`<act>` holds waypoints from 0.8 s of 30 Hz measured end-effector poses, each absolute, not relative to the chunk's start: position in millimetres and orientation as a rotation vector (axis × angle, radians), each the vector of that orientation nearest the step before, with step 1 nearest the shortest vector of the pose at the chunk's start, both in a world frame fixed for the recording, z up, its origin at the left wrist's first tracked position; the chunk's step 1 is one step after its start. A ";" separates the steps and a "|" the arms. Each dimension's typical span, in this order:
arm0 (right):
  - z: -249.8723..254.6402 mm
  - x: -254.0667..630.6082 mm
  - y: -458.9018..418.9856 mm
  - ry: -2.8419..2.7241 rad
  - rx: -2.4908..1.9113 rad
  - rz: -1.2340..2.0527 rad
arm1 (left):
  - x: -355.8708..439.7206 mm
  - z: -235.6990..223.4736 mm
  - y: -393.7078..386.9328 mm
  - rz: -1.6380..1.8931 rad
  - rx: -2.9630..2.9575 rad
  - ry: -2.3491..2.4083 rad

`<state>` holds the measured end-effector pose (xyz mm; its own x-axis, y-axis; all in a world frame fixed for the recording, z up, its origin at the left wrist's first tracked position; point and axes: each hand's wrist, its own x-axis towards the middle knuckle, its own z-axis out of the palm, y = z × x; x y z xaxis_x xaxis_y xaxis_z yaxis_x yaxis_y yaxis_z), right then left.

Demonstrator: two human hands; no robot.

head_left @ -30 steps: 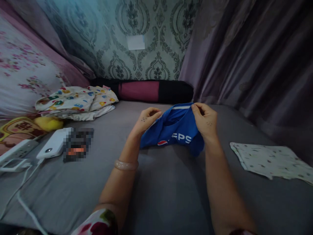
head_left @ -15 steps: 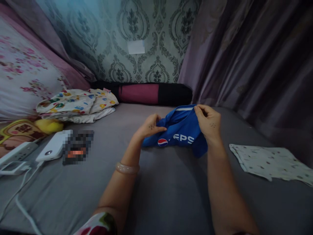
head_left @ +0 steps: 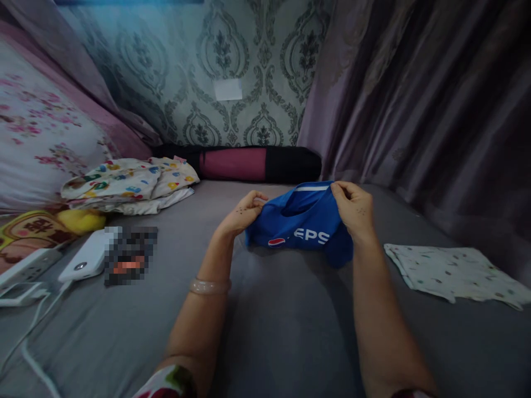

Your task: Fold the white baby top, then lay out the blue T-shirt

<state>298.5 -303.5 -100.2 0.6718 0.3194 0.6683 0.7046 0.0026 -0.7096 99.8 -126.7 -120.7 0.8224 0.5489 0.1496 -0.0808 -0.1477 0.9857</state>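
Note:
A blue shirt (head_left: 302, 221) with white lettering reading "EPS" and a red-and-white round logo is stretched between my hands, above the grey bed sheet (head_left: 286, 320). My left hand (head_left: 244, 211) pinches its left shoulder edge between thumb and fingers. At the upper right, my right hand (head_left: 353, 205) grips the cloth near the white-striped collar. The neck opening faces up and gapes a little. The lower part of the shirt hangs in folds, and its hem is partly hidden.
A folded white patterned garment (head_left: 456, 272) lies at right. On the left are a pile of printed clothes (head_left: 133, 179), a white power bank (head_left: 89, 257), a power strip (head_left: 29, 268) with cables and a blurred item (head_left: 130, 257). A black-and-maroon bolster (head_left: 232, 164) lies along the wall.
My left hand has moved left and now holds the shirt at its outer shoulder edge, pulling the top wider and flatter. My right hand keeps its hold almost in place.

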 end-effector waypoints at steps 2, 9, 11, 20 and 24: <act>-102.3 302.2 -304.9 -0.862 -1.611 -0.350 | 96.0 -113.0 -130.4 0.620 1.643 0.378; -102.1 303.5 -308.3 -0.867 -1.592 -0.195 | 66.1 -82.9 -136.9 0.680 1.988 0.210; -98.6 296.7 -308.4 -0.882 -1.561 -0.135 | 57.2 -78.0 -136.0 0.686 2.093 0.196; -67.8 259.8 -331.0 -0.954 -1.516 0.135 | 25.9 -72.7 -138.0 0.915 2.220 0.247; -44.3 244.5 -357.7 -1.111 -1.594 0.300 | 12.6 -67.4 -143.9 0.916 2.063 0.256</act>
<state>244.5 -357.7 -44.3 0.5253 0.7756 0.3502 0.4938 0.0574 -0.8677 12.6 -143.9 -67.4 0.7118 0.4764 0.5161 -0.1396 -0.6241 0.7687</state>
